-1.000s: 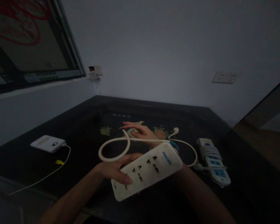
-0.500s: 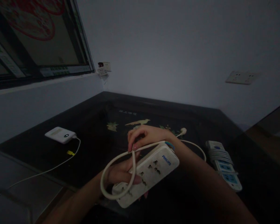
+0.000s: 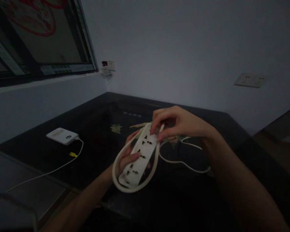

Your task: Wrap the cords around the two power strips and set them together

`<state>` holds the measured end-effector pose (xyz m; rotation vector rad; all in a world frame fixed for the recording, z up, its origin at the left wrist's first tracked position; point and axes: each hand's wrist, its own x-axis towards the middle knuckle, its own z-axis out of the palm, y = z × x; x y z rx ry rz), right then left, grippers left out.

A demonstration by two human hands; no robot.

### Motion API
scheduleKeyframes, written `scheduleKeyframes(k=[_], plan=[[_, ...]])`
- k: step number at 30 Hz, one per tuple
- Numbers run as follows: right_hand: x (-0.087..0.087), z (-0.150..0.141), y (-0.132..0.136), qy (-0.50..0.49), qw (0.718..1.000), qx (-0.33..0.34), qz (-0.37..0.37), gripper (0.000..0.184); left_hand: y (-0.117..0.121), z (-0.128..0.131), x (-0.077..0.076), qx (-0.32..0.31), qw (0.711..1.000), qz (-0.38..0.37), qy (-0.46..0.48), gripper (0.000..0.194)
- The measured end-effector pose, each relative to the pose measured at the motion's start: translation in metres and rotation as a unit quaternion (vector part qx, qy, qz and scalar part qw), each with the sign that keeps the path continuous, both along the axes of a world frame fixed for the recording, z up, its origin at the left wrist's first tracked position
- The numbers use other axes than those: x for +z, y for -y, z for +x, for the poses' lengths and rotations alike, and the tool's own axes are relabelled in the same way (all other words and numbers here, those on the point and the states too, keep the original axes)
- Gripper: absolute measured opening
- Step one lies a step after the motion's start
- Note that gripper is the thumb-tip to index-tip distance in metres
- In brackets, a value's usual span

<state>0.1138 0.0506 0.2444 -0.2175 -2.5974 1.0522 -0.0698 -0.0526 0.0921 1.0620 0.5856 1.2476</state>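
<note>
A white power strip [image 3: 140, 154] is tilted above the dark table, its sockets facing me. My left hand [image 3: 128, 156] is closed around its lower half, with the thumb across the socket face. At the strip's far end, my right hand [image 3: 168, 124] pinches the white cable [image 3: 156, 158] between thumb and fingers. From there the cable loops down around the strip's near end and back up its left side. The rest of the cord trails over the table to the right and passes behind my right forearm.
On the left of the black table [image 3: 94, 111] lies a white device [image 3: 62, 135] with a thin charging cable [image 3: 60, 167] and a yellow tag [image 3: 73, 154]. Wall sockets [image 3: 250, 80] are at the right, more near the window corner. A window [image 3: 38, 35] is at upper left.
My right hand has moved right and away from me, drawing the cable round the strip. The strip has turned more upright. The second, cord-wrapped power strip at right is now hidden behind my forearm.
</note>
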Motion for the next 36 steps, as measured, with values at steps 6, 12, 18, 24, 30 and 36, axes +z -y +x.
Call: scheduleKeyframes(k=[6, 12, 18, 24, 30, 36], plan=[[-0.017, 0.049, 0.028, -0.045, 0.972, -0.230, 0.038, 0.023, -0.010, -0.039, -0.002, 0.248, 0.968, -0.018, -0.019, 0.077], [-0.065, 0.083, 0.016, -0.029, 0.945, -0.325, 0.006, 0.031, -0.009, -0.059, 0.000, 0.338, 0.936, 0.060, -0.079, 0.079], [-0.078, 0.063, 0.029, 0.186, 0.962, -0.192, 0.062, 0.031, -0.006, -0.042, 0.013, 0.337, 0.881, 0.197, -0.267, 0.075], [-0.076, 0.006, 0.082, 0.170, 0.940, -0.249, 0.161, 0.027, -0.012, -0.016, 0.036, 0.355, 0.778, 0.340, -0.392, 0.069], [-0.096, -0.020, 0.090, -0.045, 0.969, -0.155, -0.189, 0.015, -0.012, -0.002, 0.050, 0.345, 0.842, 0.272, -0.314, 0.066], [-0.096, -0.001, 0.083, -0.106, 0.953, -0.216, -0.184, 0.020, -0.005, 0.003, 0.040, 0.279, 0.933, 0.136, -0.184, 0.080]])
